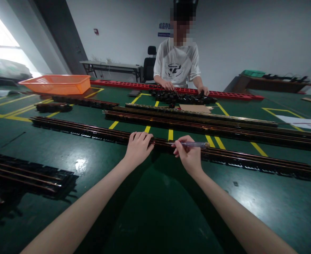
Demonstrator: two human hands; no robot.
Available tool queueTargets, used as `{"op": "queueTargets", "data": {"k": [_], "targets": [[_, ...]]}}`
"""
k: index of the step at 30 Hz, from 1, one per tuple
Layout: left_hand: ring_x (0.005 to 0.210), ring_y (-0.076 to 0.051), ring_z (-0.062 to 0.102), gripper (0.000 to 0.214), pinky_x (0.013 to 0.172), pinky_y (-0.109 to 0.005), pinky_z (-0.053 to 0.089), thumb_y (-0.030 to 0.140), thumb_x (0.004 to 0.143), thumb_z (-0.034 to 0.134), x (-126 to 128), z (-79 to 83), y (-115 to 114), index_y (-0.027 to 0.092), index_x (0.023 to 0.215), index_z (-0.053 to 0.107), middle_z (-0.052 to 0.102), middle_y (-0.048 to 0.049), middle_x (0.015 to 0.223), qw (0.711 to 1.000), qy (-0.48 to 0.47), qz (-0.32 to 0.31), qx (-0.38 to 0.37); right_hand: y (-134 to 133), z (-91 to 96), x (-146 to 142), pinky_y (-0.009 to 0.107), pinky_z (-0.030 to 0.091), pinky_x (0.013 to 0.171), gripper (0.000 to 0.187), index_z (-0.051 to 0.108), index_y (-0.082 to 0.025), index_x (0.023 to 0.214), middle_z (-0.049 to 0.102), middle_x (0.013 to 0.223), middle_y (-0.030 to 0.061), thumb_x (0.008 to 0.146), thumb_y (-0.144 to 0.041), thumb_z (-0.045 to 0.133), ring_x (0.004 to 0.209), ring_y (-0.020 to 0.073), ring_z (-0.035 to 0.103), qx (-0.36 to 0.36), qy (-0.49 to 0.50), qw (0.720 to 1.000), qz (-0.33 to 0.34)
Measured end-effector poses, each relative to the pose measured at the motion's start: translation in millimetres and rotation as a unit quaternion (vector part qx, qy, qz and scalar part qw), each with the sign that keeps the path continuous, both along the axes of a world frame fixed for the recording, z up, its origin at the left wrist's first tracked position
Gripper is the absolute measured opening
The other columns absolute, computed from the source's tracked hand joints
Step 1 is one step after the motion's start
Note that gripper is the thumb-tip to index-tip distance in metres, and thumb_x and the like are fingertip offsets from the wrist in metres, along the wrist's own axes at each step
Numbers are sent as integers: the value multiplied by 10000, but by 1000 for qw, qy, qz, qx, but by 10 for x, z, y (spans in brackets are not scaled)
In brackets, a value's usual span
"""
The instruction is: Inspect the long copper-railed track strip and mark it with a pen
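A long black strip (86, 131) with copper-coloured rods along it runs across the table in front of me. My left hand (139, 145) lies over its middle, fingers bent over the far edge and gripping it. To the right, my right hand (189, 155) closes on a slim pen-like tool (195, 144) with a translucent handle. Its thin tip points left, at the strip between my hands. Whether it is a pen or a small screwdriver I cannot tell. Beyond lie more black strips (197, 126) with rods, roughly parallel to this one.
An orange basket (77, 86) stands at the back left. Across the table a person (175, 63) handles a pile of black parts (171, 96) beside a long red rack (232, 95). More black strips (25, 173) lie at the near left. Yellow tape marks the green tabletop (155, 211).
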State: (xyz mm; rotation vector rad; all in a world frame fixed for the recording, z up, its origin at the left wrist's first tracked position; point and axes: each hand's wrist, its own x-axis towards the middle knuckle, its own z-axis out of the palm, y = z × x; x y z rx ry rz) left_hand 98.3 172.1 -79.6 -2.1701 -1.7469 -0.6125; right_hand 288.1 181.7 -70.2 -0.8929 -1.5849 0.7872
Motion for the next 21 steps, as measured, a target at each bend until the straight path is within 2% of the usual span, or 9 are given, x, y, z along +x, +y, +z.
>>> {"op": "queueTargets", "data": {"k": [8, 21], "targets": [[1057, -276, 536, 305, 956, -474, 360, 216, 896, 401, 35, -3, -16, 170, 1123, 599, 636, -108, 1124, 1000, 12, 10, -1, 2, -10, -1, 191, 486, 394, 153, 519, -187, 771, 634, 666, 8, 837, -315, 570, 487, 94, 579, -5, -5, 1000, 1], [1113, -287, 512, 389, 1026, -506, 300, 92, 844, 379, 35, 11, -30, 174, 1151, 604, 622, -109, 1164, 999, 3, 41, -8, 11, -18, 2, 202, 496, 396, 188, 528, -186, 783, 648, 686, 15, 845, -358, 573, 486, 98, 585, -5, -8, 1000, 4]]}}
